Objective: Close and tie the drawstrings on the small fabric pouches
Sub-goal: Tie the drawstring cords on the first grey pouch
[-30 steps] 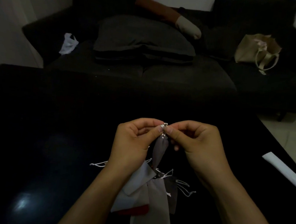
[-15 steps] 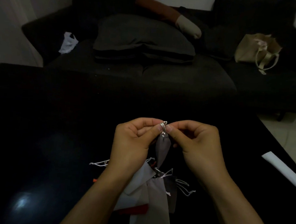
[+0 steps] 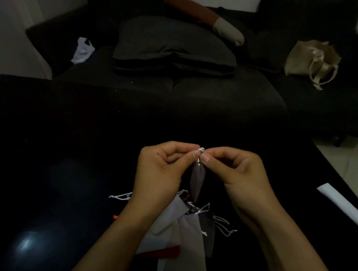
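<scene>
Dim room. Shiny black table point(image 3: 46, 147) in front. Dark sofa point(image 3: 198, 90) behind, big grey pillow point(image 3: 172, 41) on it. Pale wall point(image 3: 16, 28) left. Light floor point(image 3: 345, 164) right.

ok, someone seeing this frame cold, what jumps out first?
Both hands meet at centre: the left hand and right hand pinch the white drawstring atop a small grey pouch that hangs between them. Below, near the wrists, more pouches lie heaped on the dark glossy table. Behind is a dark sofa with a beige tote bag on its right.
</scene>
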Tool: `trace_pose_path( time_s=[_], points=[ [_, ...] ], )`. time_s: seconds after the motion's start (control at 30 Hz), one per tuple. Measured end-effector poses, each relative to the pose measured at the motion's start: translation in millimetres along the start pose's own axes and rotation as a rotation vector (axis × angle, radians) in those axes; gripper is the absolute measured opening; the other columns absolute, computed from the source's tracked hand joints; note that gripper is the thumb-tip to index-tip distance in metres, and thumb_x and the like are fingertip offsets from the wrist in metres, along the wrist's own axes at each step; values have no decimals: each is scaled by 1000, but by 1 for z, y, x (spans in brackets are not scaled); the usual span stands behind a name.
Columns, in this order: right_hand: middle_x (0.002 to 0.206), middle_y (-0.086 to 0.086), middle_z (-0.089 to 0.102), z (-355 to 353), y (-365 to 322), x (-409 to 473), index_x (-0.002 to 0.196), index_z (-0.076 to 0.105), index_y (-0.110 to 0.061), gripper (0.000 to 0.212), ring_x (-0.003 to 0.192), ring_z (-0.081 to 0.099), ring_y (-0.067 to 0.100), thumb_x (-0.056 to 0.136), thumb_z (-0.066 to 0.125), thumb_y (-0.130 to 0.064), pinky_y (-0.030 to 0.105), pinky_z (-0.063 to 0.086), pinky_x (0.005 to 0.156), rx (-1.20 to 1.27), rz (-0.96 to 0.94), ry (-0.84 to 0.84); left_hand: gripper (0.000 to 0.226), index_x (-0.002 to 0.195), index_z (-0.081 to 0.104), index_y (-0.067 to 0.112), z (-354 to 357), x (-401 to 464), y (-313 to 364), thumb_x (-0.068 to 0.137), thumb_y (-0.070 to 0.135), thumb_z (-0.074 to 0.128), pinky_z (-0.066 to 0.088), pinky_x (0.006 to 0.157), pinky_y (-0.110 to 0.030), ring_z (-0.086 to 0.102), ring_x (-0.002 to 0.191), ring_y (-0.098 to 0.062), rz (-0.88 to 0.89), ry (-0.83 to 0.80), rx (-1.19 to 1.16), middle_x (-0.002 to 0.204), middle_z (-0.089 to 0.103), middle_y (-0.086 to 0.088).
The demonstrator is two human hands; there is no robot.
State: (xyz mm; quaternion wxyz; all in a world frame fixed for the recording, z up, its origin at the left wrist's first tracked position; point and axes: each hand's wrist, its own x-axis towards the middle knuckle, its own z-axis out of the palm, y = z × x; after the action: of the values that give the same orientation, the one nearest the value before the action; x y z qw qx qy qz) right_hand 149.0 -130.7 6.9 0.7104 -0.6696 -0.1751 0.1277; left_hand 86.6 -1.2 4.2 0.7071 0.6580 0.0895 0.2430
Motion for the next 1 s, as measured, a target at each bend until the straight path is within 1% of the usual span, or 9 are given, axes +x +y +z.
trace_pose_path(
  time_s=[0.13, 0.23, 0.4, 0.5, 0.57, 0.63, 0.73, 0.87, 1.0],
  points=[
    [89, 19, 75, -6, -1, 1, 95, 73, 3, 13, 80, 72, 21, 85, 67, -4, 25, 57, 70, 75, 102, -68, 10, 94, 74, 6, -4, 4, -1, 86, 4, 68, 55, 68, -18, 75, 79, -17, -93, -57, -88, 81, 77, -10],
    [97, 26, 72, -11, -1, 2, 99, 71, 4, 21, 86, 68, 28, 84, 66, -10, 32, 52, 76, 92, 175, -120, 11, 95, 73, 3, -5, 5, -3, 85, 2, 67, 56, 67, -18, 75, 78, -17, -132, -99, -116, 83, 77, -13],
    [100, 29, 69, -16, -3, 2, 102, 68, 5, 22, 88, 61, 29, 88, 64, -11, 35, 43, 75, 2, 172, -167, 12, 95, 73, 2, -6, 6, -4, 84, 3, 68, 55, 68, -18, 75, 80, -18, -147, -125, -105, 85, 77, -14],
    [91, 22, 68, -18, -4, 2, 103, 66, 7, 26, 87, 59, 28, 87, 64, -12, 30, 43, 70, 16, 173, -203, 12, 94, 74, 2, -6, 6, -4, 83, 2, 69, 55, 68, -19, 75, 80, -18, -163, -121, -120, 86, 77, -13],
    [90, 19, 66, -18, -3, 2, 103, 65, 9, 29, 86, 55, 29, 86, 64, -14, 28, 42, 67, 65, 190, -227, 12, 93, 73, 2, -5, 6, -3, 83, 1, 68, 56, 68, -18, 75, 79, -18, -173, -125, -141, 86, 77, -13],
    [89, 17, 63, -18, -3, 2, 101, 66, 5, 27, 86, 52, 28, 86, 64, -18, 31, 40, 70, 91, 207, -257, 11, 93, 73, 2, -6, 6, -2, 83, 0, 68, 55, 67, -17, 75, 79, -16, -175, -135, -148, 85, 77, -11],
    [84, 10, 63, -18, -4, 2, 95, 69, -6, 18, 82, 52, 23, 85, 68, -21, 33, 41, 74, 95, 216, -293, 11, 93, 73, 2, -7, 6, -1, 84, 0, 66, 55, 68, -17, 75, 80, -16, -174, -155, -145, 85, 77, -11],
    [84, 10, 63, -25, -6, 3, 93, 69, -6, 19, 87, 52, 28, 82, 68, -21, 40, 41, 80, 51, 205, -292, 11, 94, 73, 2, -8, 5, 0, 85, 1, 66, 55, 69, -17, 75, 81, -16, -187, -195, -138, 87, 77, -11],
    [83, 8, 63, -27, -5, 2, 91, 72, -10, 16, 83, 51, 25, 85, 68, -24, 33, 43, 75, -1, 196, -338, 12, 95, 73, 1, -10, 6, -1, 85, 3, 67, 55, 70, -18, 75, 82, -18, -196, -238, -91, 88, 77, -14]
  ],
)
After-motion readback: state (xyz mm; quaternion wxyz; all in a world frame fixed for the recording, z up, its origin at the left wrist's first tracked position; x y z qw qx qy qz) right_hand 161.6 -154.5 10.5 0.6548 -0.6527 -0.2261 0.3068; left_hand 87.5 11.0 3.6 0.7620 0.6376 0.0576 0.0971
